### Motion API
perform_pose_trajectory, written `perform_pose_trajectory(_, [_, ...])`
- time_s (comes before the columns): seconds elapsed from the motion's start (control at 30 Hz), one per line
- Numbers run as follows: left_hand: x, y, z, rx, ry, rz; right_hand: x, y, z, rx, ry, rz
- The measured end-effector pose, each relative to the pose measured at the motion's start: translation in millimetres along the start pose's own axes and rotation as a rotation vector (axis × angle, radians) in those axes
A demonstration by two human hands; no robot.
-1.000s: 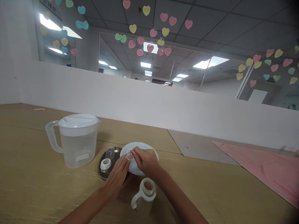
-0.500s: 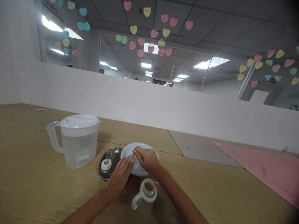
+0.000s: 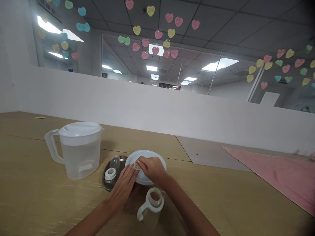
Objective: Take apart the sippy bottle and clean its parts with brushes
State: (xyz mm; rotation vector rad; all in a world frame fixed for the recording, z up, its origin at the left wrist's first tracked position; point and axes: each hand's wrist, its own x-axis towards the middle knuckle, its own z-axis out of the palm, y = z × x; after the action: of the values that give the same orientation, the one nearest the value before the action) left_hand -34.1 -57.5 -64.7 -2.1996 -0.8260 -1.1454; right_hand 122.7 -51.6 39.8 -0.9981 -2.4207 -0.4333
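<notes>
Over the pale blue-white plate [image 3: 155,157] both hands meet at a small clear round piece [image 3: 137,166]. My left hand [image 3: 123,183] has its fingers long and close together, their tips against the piece; its thumb is hidden. My right hand [image 3: 153,168] is closed in a pinch at the piece's upper right edge; whether it grips anything else, I cannot tell. Nearer me stands an uncapped baby bottle [image 3: 151,208] with white handles. On the dark metal tray [image 3: 108,186], left of the plate, lie a white bottle collar with a teat [image 3: 110,174] and a clear dome cap [image 3: 115,162].
A large lidded plastic pitcher [image 3: 80,154] with clear contents stands at left behind the tray. At the right lies a pink cloth [image 3: 278,177] on the brown-covered table [image 3: 209,193]. A white partition [image 3: 147,106] runs along the back.
The whole view has shifted slightly. Both hands stay together over the plate at the clear piece, the right fingertips now covering a little more of it.
</notes>
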Motion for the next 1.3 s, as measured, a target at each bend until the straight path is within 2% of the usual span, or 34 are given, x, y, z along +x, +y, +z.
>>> perform_pose_trajectory(0.13, [1.7, -3.1, -1.1, 0.005, -0.089, -0.015, 0.4, -1.1, -2.6, 0.008, -0.003, 0.006])
perform_pose_trajectory(0.37, [6.8, -1.9, -8.2, -0.044, -0.216, -0.034, 2.1, -3.8, -11.6, 0.052, 0.071, 0.043])
perform_pose_trajectory(0.63, [4.2, 0.3, -6.0, -0.068, -0.178, -0.012, 2.0, -2.0, -12.3, 0.083, -0.009, 0.059])
perform_pose_trajectory(0.97, [8.9, -0.4, -11.8, -0.117, -0.207, -0.036, 0.7, -5.6, -9.0, 0.055, -0.002, 0.023])
perform_pose_trajectory(1.3, [11.1, -1.2, -14.0, -0.100, -0.183, -0.027, 0.7, -2.8, -5.5, 0.053, -0.048, 0.037])
